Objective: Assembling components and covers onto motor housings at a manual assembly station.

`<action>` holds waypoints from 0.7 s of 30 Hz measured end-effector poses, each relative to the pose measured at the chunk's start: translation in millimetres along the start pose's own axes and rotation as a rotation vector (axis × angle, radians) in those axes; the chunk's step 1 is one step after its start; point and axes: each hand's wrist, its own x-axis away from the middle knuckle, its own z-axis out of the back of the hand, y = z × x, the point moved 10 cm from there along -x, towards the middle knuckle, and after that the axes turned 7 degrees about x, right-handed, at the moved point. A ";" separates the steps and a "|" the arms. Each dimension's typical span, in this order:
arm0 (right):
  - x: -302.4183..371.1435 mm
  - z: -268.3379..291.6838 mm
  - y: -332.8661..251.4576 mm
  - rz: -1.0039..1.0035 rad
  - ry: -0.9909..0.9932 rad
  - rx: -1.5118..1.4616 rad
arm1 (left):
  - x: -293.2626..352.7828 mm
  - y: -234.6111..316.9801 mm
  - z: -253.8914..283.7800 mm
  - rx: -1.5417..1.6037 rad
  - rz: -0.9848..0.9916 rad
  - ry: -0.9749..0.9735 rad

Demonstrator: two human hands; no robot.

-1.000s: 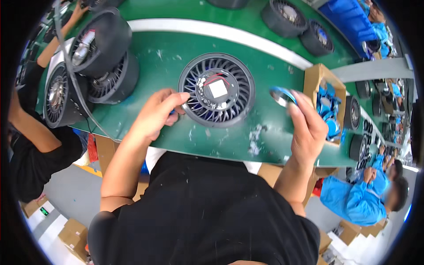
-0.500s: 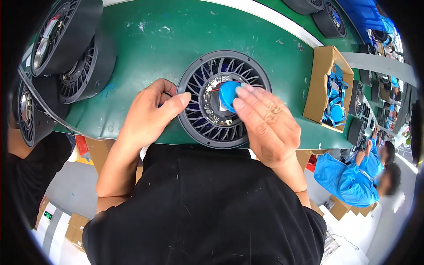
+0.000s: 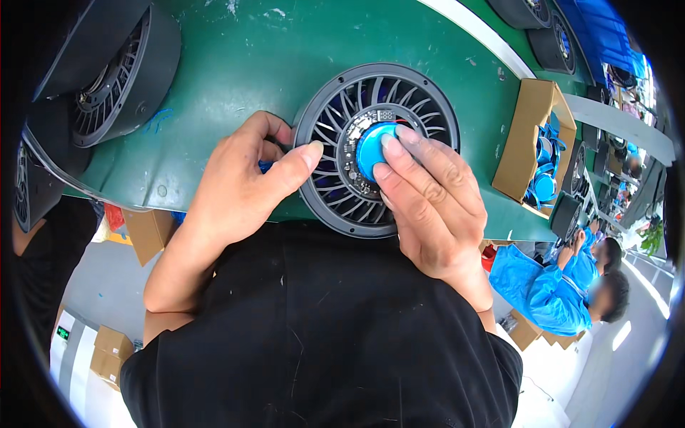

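A round dark-grey fan housing point(image 3: 341, 210) with curved spokes rests on the green bench in front of me. My left hand point(image 3: 242, 178) grips its left rim, thumb on top and fingers partly hidden at the side. A ring of circuit board point(image 3: 351, 146) with a small digit display shows at the hub. Over the hub lies a shiny blue round cap point(image 3: 370, 151). The fingers of my right hand point(image 3: 437, 196) are closed on its right side. Whether the cap is seated or only held against the hub, I cannot tell.
To the right stands an open cardboard box point(image 3: 517, 150) with several blue caps point(image 3: 544, 187). More grey fan housings point(image 3: 153, 75) are stacked at the left; others stand at the far right. Co-workers in blue point(image 3: 553, 292) sit at the right, and another person's arm is at the left edge.
The blue cap has gone from tilted above the hub to lying flatter over it, still in my right hand. The view has shifted slightly. My left hand keeps its hold on the rim.
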 end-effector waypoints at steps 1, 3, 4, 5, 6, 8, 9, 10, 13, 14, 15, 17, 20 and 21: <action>0.5 -0.9 -0.2 0.001 -0.008 -0.005 | 0.1 -0.6 0.2 0.006 0.007 0.002; 1.8 -2.3 -1.5 -0.004 -0.037 0.032 | 0.6 2.2 -0.2 -0.001 0.010 0.003; 2.1 -2.8 -2.8 -0.006 -0.051 0.051 | 1.0 3.0 -0.2 -0.005 0.010 0.003; 1.5 -1.4 -4.3 -0.005 -0.055 0.050 | 0.5 2.9 -0.4 -0.001 0.013 0.003; 0.0 -1.9 -3.8 -0.030 -0.089 0.052 | -0.1 2.5 -0.3 0.000 0.017 0.006; -1.5 -3.4 -2.5 -0.080 -0.153 0.058 | -0.6 2.6 -0.2 0.000 0.022 0.011; -1.5 -3.2 -3.7 -0.080 -0.153 0.061 | 0.0 3.7 -0.4 0.001 0.020 0.009; -1.8 -2.6 -4.5 -0.086 -0.143 0.060 | 1.3 8.4 3.1 -0.065 -0.011 0.043; -3.4 0.5 -4.8 -0.099 -0.118 0.063 | 4.1 23.6 7.4 -0.200 -0.079 0.109; -5.5 2.3 -6.8 -0.077 -0.114 0.089 | 11.6 61.0 10.9 -0.288 -0.392 0.245; -7.0 2.9 -9.2 -0.057 -0.114 0.111 | 29.2 93.7 9.8 -0.372 -0.701 0.381; -7.7 3.4 -10.5 -0.042 -0.112 0.134 | 20.4 116.5 -9.5 -0.413 -0.697 0.295; -8.4 3.7 -14.6 0.027 -0.108 0.189 | 6.3 129.9 -30.1 -0.495 -0.691 0.143; -8.3 3.5 -14.8 0.031 -0.106 0.190 | 0.8 125.2 -35.1 -0.465 -0.707 0.063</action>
